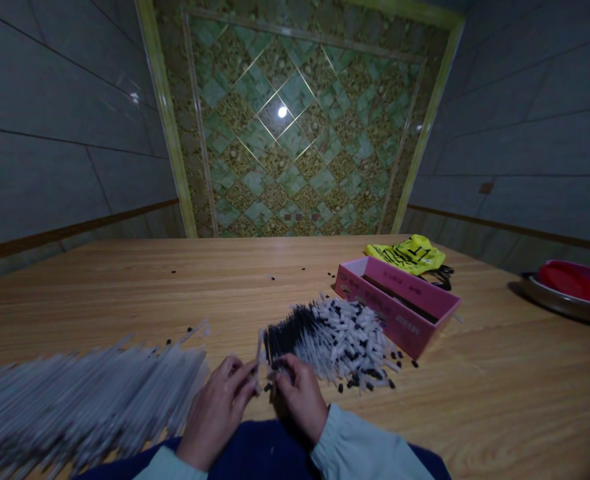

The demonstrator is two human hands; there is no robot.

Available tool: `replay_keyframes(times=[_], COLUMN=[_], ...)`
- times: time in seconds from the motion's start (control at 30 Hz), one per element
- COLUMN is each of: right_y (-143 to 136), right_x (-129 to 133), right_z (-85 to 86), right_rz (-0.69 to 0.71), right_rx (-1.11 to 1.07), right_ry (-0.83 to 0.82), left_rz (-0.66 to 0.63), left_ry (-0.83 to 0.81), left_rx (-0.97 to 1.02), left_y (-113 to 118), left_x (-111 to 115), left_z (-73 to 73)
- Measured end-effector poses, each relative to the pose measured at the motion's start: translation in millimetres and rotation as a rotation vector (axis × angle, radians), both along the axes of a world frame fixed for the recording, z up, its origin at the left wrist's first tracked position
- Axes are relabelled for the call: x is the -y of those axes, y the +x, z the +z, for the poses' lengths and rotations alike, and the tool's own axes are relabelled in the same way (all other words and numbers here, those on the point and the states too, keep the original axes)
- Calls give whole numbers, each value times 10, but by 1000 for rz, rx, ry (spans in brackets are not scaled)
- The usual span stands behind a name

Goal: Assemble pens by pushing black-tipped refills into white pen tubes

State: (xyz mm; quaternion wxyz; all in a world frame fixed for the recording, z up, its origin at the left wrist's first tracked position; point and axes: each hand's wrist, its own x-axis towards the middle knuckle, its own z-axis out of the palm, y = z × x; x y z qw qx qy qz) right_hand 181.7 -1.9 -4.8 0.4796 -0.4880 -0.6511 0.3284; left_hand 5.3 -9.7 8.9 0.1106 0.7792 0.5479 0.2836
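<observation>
Far left, outward from the left hand (219, 403): long translucent sticks (85, 400) in a wide heap, roughly parallel, probably so laid for easy picking by the nearer hand. Left fingertips: closed in a pinch on a slim pale stick (259, 345), nearly upright between the hands, likely for a clear view of its ends. Right hand (302, 393): just beside the left but apart, fingers curled inward; any grip on a small piece impossible to tell. Just beyond and right of the right hand: a dense pile of white and black pieces (357, 340), apparently within short reach; small black bits (391, 384) along its near edge. Farther right, beyond the pile: an open pink box (409, 320), mouth upward, perhaps for ready access; behind it, a yellow bag (407, 255). Far right, well apart from both hands: a round tray (555, 300) with red items (569, 280).
</observation>
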Motion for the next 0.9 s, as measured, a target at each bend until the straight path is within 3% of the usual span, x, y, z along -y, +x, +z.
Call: replay_keyframes(times=[0.1, 0.2, 0.43, 0.57, 0.73, 0.9], right_y=[-8, -29, -261, -427, -422, -357], right_x=[-2, -29, -135, -178, -245, -67], right_z=[-4, 22, 260, 350, 282, 195], right_rz=[16, -17, -73, -69, -111, 17], right_rx=[58, 190, 815, 995, 869, 497], right_ry=[2, -32, -28, -82, -147, -123], left_rz=[-35, 8, 85, 113, 108, 136], left_ry=[-9, 11, 15, 25, 30, 1], left_rx=[-6, 33, 1, 48, 312, 502], left_y=[47, 15, -107, -100, -79, -18], left_x=[23, -11, -96, -62, -46, -81], left_z=[19, -23, -182, -167, -79, -61])
